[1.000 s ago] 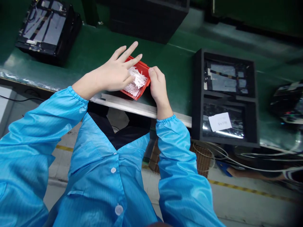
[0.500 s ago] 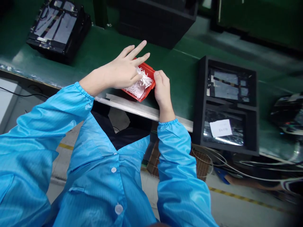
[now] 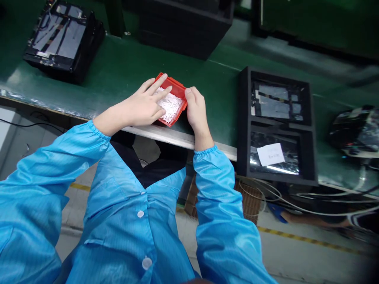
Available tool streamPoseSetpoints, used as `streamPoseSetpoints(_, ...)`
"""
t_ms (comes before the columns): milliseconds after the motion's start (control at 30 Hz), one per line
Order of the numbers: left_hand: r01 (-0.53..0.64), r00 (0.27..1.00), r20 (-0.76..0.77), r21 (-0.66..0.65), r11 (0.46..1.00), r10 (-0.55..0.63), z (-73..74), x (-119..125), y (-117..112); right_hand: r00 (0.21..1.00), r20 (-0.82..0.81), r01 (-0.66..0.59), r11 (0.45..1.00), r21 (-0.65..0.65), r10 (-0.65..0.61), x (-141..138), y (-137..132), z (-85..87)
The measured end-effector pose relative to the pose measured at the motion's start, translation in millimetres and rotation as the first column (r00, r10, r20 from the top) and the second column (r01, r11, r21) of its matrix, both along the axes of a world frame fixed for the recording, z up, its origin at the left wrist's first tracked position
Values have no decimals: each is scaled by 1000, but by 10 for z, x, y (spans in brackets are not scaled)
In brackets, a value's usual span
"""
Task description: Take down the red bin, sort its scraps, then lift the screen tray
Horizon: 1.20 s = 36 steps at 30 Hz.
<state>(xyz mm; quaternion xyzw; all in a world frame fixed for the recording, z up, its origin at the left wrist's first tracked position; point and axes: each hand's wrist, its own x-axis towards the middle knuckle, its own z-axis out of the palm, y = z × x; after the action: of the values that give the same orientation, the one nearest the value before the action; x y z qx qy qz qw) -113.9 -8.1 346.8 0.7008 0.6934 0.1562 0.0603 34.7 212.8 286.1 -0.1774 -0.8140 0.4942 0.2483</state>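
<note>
A small red bin [image 3: 177, 87] full of white paper-like strips [image 3: 169, 107] sits on the green conveyor near its front edge. My left hand [image 3: 142, 105] lies over the bin with its fingers stretched out, the fingertips resting on the strips. My right hand [image 3: 196, 111] is curled against the bin's right side and holds its rim. Both arms wear blue coat sleeves.
A black foam tray [image 3: 245, 118] holding two flat panels, one with a white label [image 3: 270, 154], lies to the right. Another panel in a black tray [image 3: 60, 37] sits at the far left, a large black box [image 3: 180, 21] behind. Cables hang below the belt edge at right.
My left hand has dropped from raised, spread fingers down onto the strips in the bin. The right hand has stayed on the bin's side.
</note>
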Motion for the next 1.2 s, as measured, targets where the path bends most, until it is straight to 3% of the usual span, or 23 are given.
streamPoseSetpoints(100, -33, 999, -7, -17, 999, 33, 35, -17, 63, 1000, 3, 6, 1000, -5, -6, 4, 0, -8)
streamPoseSetpoints(300, -125, 991, -49, 5, 992, 125, 259, 20, 168, 1000, 24, 5, 1000, 13, -6, -4, 47, -62)
streamPoseSetpoints(433, -128, 988, -85, -2, 992, 127, 327, 12, 219, 1000, 23, 8, 1000, 15, -9, -5, 52, -68)
streamPoseSetpoints(633, -133, 991, 5, 36, 990, 133, 282, -48, 267, 1000, 18, 8, 1000, -1, -8, 7, 38, -53)
streamPoseSetpoints(833, -91, 991, -99, -19, 996, 88, 214, 65, 104, 1000, 18, 13, 1000, -17, -13, 7, -12, -7)
streamPoseSetpoints(1033, -53, 996, -70, -32, 998, 50, 291, 77, -199, 999, 20, 35, 997, -67, -33, -94, -67, -1)
streamPoseSetpoints(1200, -32, 978, -204, 49, 998, 41, 190, 102, -165, 1000, 21, -2, 997, -75, 4, -152, -123, 94)
